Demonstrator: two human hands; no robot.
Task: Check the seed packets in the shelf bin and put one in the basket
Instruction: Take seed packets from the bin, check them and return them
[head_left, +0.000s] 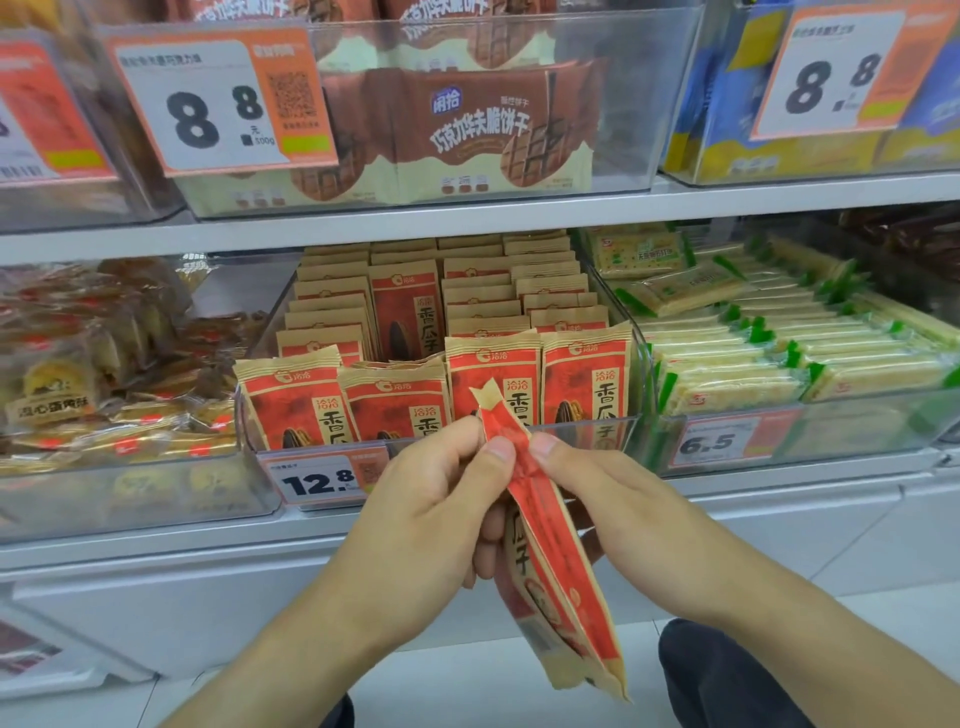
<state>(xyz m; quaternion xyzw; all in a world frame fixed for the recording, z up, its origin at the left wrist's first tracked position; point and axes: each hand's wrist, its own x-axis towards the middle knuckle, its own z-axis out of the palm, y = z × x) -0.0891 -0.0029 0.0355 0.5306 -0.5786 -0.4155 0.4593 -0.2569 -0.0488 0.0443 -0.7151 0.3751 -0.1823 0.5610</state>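
- Four rows of seed packets (410, 312) fill the shelf bin (641, 364), front to back; the front rank shows four faces, the ranks behind overlap too much for you to count.
- Three neighbouring bins hold other goods — wafer packs (462, 130) above the shelf bin, green-edged crackers (779, 338) to its right, pastries (104, 374) to its left.
- Two hands hold one thing: your left hand (431, 499) and right hand (597, 499) each pinch the packet (545, 551) near its top, thumb against fingers.
- One packet is out, edge-on and tilted, just in front of and below the shelf bin, above your knee (727, 675).
- Zero baskets in view — you appear to be at the checking step. Next, you likely need to find the basket outside this view, let one hand go and carry the packet there.
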